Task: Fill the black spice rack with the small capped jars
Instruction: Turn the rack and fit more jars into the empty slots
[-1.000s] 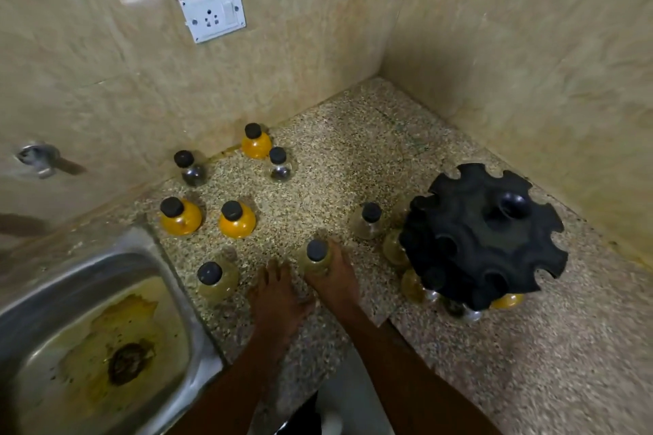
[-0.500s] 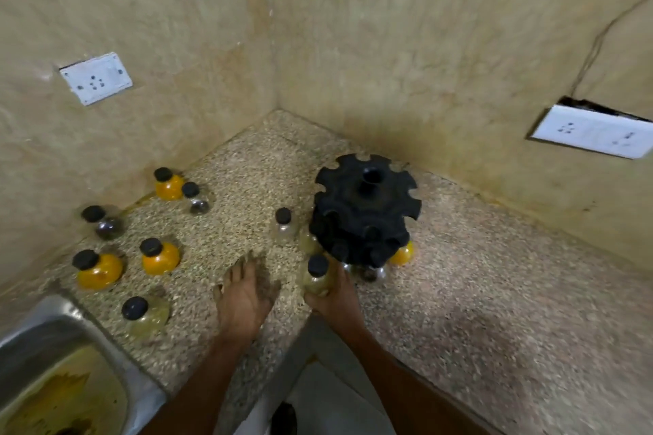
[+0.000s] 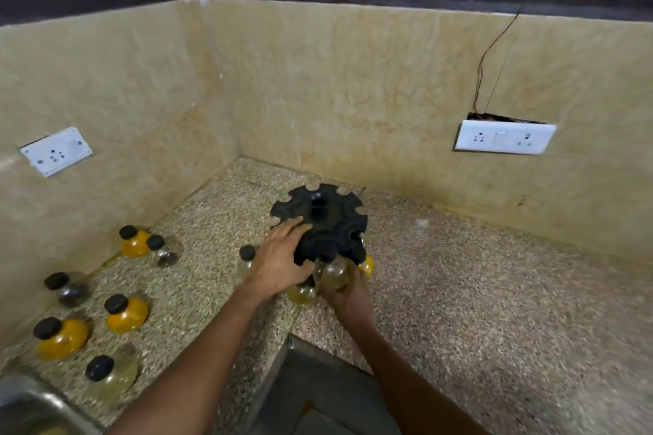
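Dim, warm indoor light; soft overall blur, perhaps from motion; wide-angle bending at edges, faint shadows.

The left hand [image 3: 281, 263] covers the near-left rim of the black spice rack [image 3: 325, 222], so the notches beneath it cannot be seen. The right hand [image 3: 348, 290] wraps a pale jar [image 3: 332, 274] whose cap is lost under the rack's edge; whether it sits in a notch cannot be told. An orange jar [image 3: 367, 266] shows only as a sliver behind that hand. The steel sink [image 3: 31, 410] is cut off at the bottom-left corner. Both forearms run off the bottom edge. The dark jar [image 3: 70, 291] is blurred, its contents unclear.
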